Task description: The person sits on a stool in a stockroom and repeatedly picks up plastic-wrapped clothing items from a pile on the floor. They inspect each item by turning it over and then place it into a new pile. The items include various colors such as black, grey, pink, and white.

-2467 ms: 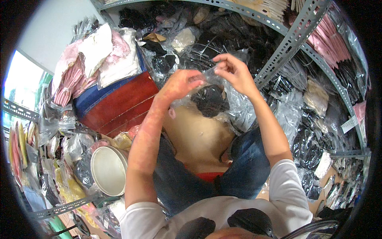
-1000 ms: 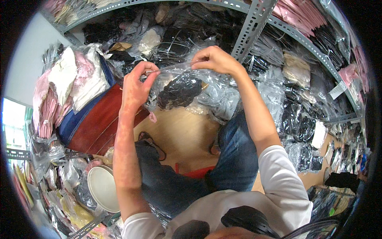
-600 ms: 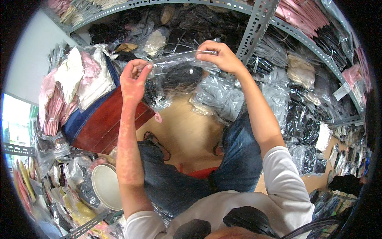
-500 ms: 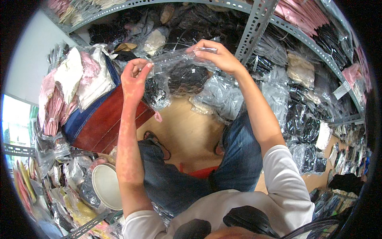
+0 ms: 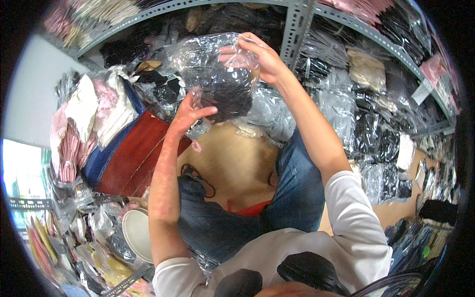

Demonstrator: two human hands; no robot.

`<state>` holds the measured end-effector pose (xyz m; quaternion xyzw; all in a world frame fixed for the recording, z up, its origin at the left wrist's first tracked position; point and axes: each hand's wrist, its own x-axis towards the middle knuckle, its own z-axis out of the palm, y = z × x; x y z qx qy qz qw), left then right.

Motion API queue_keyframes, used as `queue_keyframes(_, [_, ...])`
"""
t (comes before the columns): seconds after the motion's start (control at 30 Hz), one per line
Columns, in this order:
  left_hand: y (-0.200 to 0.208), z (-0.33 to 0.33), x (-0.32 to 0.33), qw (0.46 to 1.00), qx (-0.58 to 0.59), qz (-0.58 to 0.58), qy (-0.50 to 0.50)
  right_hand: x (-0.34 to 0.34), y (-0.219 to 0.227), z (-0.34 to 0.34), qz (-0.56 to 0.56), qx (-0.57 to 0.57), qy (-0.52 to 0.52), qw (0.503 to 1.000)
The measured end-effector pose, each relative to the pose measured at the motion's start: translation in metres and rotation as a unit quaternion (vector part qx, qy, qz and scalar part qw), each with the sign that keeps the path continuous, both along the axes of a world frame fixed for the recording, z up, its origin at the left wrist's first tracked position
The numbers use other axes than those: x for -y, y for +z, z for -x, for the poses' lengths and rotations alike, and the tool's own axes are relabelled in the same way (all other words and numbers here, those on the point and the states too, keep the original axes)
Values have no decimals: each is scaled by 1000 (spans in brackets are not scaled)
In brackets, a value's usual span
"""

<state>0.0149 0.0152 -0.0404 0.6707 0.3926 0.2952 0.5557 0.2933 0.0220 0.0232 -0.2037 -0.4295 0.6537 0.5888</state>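
A clear plastic bag (image 5: 198,54) with dark, soft contents (image 5: 230,96) showing through it is spread in front of me, between my hands. My right hand (image 5: 257,57) grips it at the upper right edge, several fingers seen through the shiny film. At the lower left side of the bag is my left hand (image 5: 190,111), thumb stretched out and apart from the fingers, touching the film. Glare on the plastic hides what exactly is inside.
A reddish-brown wooden stool or box (image 5: 133,158) stands left, with white and pink garments (image 5: 81,99) heaped beside it. Metal shelving (image 5: 297,34) packed with bagged clothes curves around. A white round lid (image 5: 138,235) lies lower left. Bagged dark bundles (image 5: 366,119) are stacked at right.
The bag has been lifted and opened out from a narrow gathered strip into a broad sheet. My right hand has moved up, my left hand down and to the right, its thumb now spread.
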Motion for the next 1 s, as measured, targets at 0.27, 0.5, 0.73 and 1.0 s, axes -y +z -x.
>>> queue_keyframes(0.27, [-6,-45,13,989,61,134,33,-1,-5,-28,14,-42,-140,989])
queue_keyframes(0.5, [30,-85,22,987,120,110,12,86,18,-64,-47,83,-287,953])
queue_keyframes(0.73, [59,-197,87,981,153,53,-103,218,-28,-129,-52,220,-346,911])
queue_keyframes(1.0, [43,-294,181,976,96,66,-183,332,-73,-168,22,196,-539,819])
